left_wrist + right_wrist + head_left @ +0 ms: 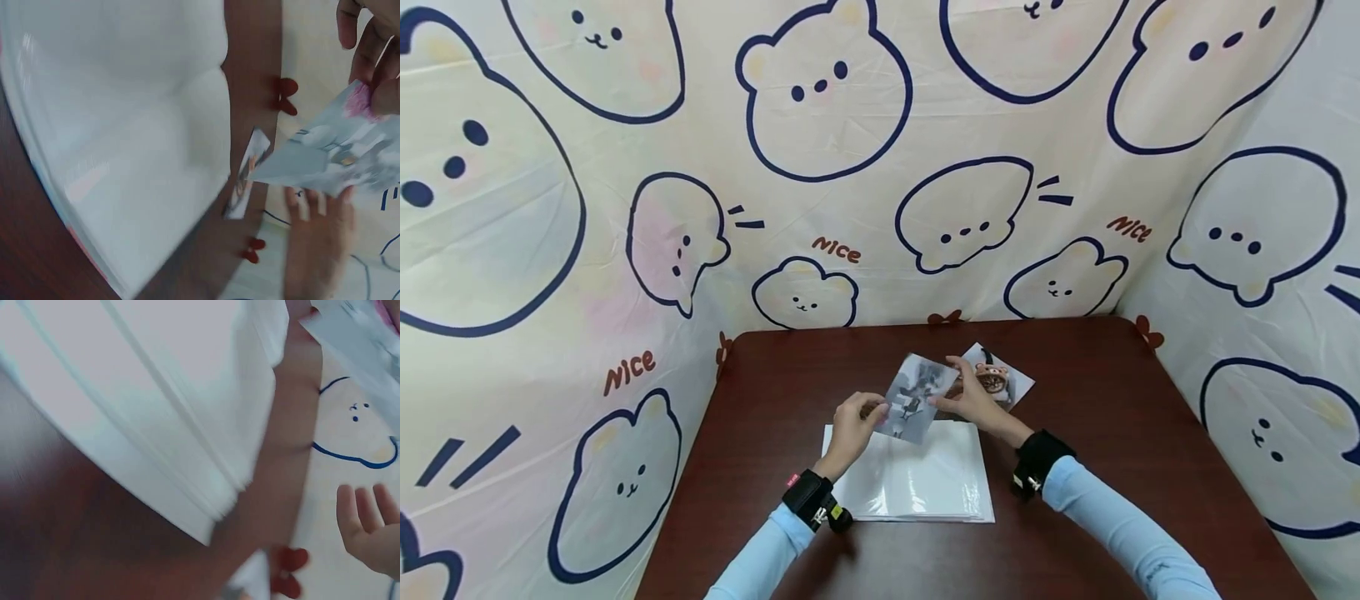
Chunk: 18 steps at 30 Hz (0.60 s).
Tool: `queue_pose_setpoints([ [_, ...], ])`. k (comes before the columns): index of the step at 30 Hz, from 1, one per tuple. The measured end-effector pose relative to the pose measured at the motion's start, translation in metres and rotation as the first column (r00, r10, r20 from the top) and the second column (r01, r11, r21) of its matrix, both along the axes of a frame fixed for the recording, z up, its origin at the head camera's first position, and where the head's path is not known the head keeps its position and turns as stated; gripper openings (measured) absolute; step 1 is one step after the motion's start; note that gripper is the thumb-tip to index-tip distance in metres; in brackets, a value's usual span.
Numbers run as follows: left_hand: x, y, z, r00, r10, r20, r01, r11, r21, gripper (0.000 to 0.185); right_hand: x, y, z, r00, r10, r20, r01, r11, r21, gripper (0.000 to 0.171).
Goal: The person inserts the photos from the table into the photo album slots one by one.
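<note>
White sheets [156,406] lie stacked on brown table [75,550].

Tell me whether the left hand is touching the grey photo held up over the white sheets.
Touching. The head view shows the left hand pinching the grey photo at its lower left edge.

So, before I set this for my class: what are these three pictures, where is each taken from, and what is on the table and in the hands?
There is no machine here, only a person with a small camera strapped to each wrist and one worn on the head. The large picture is the head view, looking down at a dark brown table with cartoon-bear cloth hung round it. The two blurry pictures come from the wrist cameras, close to the tabletop.

On the table lies a stack of glossy white sheets, and behind it a photo of an animal in a bear hat.

The left hand and right hand together hold up a greyish photo, each pinching one side, above the stack.
</note>
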<state>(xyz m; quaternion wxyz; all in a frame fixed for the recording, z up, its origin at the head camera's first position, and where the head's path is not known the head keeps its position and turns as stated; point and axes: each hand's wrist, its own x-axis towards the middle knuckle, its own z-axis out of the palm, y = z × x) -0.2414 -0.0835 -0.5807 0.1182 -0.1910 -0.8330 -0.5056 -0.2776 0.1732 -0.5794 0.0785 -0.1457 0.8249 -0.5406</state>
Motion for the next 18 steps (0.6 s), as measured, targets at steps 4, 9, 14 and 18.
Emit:
queue_pose_setpoints([
  [4, 0.0, 0.005, -0.004, 0.997, 0.041, 0.07, -0.048, 0.994, 0.101, 0.015, 0.007, -0.007, -0.015, 0.991, 0.001, 0.137, 0.01, 0.997, -0.081, 0.079],
  [9, -0.001, 0.009, -0.01, 0.997, 0.045, 0.068, -0.055, 0.987, 0.153, 0.015, 0.013, -0.016, -0.026, 0.998, 0.009, 0.066, -0.002, 0.994, -0.106, 0.034],
  [14, -0.004, 0.007, -0.018, 0.999, 0.034, 0.043, -0.037, 0.996, 0.078, 0.015, 0.011, -0.015, -0.03, 0.991, -0.034, -0.131, 0.033, 0.999, -0.013, 0.016],
  [18, 0.0, 0.007, -0.034, 0.992, 0.091, -0.088, -0.1, 0.99, -0.098, 0.014, 0.005, -0.008, -0.038, 0.97, -0.056, -0.238, 0.069, 0.996, 0.048, 0.012],
])
